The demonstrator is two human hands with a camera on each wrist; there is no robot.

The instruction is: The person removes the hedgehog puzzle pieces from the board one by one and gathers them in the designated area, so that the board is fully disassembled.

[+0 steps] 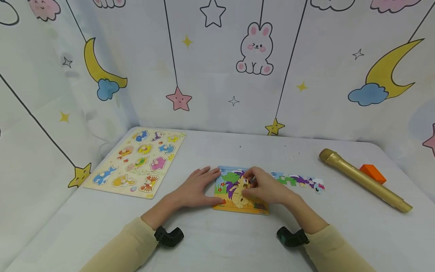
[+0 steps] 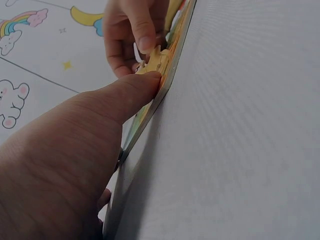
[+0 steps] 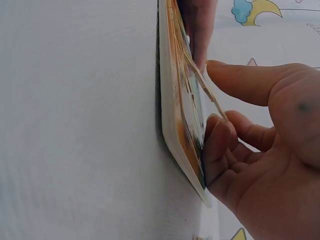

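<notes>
A small jigsaw puzzle board point(image 1: 238, 209), with a yellow, purple-haired cartoon animal on it, lies on the white table in the head view. My left hand point(image 1: 195, 190) rests at its left side with the fingers extended, and the thumb presses on the picture near the lower left edge. Above the picture's right half, my right hand point(image 1: 268, 186) pinches a thin yellow puzzle piece point(image 2: 154, 62). In the right wrist view this piece point(image 3: 206, 90) slants up from the board, one end low against the picture and the other at the fingertips.
Right of the board lies a strip of colourful puzzle pieces point(image 1: 299, 181). Farther right are a gold microphone point(image 1: 367, 179) and an orange block point(image 1: 372, 173). A larger board with sea-animal pictures point(image 1: 136, 173) lies at the left. A patterned cloth point(image 1: 210, 64) hangs behind the table.
</notes>
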